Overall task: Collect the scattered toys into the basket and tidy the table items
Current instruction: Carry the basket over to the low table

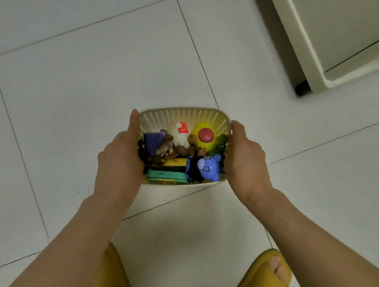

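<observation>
The person held a pale perforated basket (180, 112) between both hands, above a floor (72, 85) of light tiles with dark joints. The left hand (120, 160) gripped the basket's left side. Its thumb lay stretched along the rim towards the far corner, and its fingers were hidden below the wall. The right hand (244, 158) gripped the right side in the same way, thumb up on the rim and fingers wrapped out of sight underneath. The basket sat squarely between the two hands, touching both palms.

The toys lay packed together inside it. A blue round-faced toy (206, 167) sat in the near right corner, just beside the right hand. A yellow toy with a red disc (205, 135) lay behind it, against the far right wall. A white toy with a red heart (181, 131) rested in the far middle. A purple block (153, 142) lay at the left, close to the left thumb. Green and yellow flat pieces (167, 175) were stacked along the near wall, and small brown pieces (180, 150) filled the middle. A small dark green toy (222, 142) was wedged against the right wall.

Below the basket, two feet in yellow slippers (263, 275) stood on the tiles. A cream cabinet (335, 23) stood at the upper right, well apart from the basket.
</observation>
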### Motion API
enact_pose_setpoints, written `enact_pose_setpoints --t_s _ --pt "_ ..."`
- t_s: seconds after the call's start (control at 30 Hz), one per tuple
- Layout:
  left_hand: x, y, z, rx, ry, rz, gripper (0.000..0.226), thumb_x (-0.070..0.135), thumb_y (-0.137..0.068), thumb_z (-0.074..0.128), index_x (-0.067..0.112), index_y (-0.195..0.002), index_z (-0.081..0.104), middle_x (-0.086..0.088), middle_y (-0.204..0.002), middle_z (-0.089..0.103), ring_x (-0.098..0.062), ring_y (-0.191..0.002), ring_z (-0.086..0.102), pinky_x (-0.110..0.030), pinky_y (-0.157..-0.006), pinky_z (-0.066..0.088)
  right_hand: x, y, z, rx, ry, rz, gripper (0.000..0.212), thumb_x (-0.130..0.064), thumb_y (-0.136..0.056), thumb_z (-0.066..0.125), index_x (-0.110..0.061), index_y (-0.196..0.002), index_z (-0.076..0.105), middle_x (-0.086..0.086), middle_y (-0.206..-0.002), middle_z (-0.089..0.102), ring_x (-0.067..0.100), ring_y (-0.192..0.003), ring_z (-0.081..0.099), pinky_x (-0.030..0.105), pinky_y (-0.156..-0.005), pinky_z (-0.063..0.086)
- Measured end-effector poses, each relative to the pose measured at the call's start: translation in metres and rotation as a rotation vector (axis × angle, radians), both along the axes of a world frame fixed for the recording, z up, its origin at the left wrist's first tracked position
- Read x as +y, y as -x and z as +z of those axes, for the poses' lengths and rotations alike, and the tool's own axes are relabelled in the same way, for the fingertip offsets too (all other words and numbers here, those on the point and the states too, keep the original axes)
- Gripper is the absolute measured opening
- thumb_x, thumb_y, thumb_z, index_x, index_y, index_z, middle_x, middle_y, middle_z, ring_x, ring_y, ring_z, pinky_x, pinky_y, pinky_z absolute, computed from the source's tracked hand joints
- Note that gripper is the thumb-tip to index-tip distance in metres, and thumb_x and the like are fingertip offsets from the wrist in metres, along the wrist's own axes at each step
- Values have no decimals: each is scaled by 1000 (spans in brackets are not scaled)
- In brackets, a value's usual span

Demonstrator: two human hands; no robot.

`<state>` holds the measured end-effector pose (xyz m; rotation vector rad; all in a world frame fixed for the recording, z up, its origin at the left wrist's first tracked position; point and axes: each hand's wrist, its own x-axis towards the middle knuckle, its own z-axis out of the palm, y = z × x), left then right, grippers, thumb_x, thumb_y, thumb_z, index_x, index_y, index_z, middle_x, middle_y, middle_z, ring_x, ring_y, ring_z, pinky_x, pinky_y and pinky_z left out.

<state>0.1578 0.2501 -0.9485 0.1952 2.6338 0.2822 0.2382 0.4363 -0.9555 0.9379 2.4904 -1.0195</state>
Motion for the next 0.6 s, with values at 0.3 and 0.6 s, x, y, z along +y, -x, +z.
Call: enact_pose_setpoints --t_s 0.3,0.6 --pt "19 -61 259 -109 -43 -21 86 -2 -88 38 38 -147 -9 -4 -124 52 -14 -81 43 -26 -71 36 7 -84 254 -2 -8 -120 46 -3 -90 39 -21 -133 42 -5 -67 50 1 -56 45 12 -47 31" --pt "87 -54 527 52 -249 -169 68 10 -95 38 30 -151 7 -3 -117 59 -10 -81 43 -28 -78 45 67 -97 529 128 -85 -198 47 -3 -86 40 -23 -129 41 5 -74 60 30 -71 58 38 -64 51"
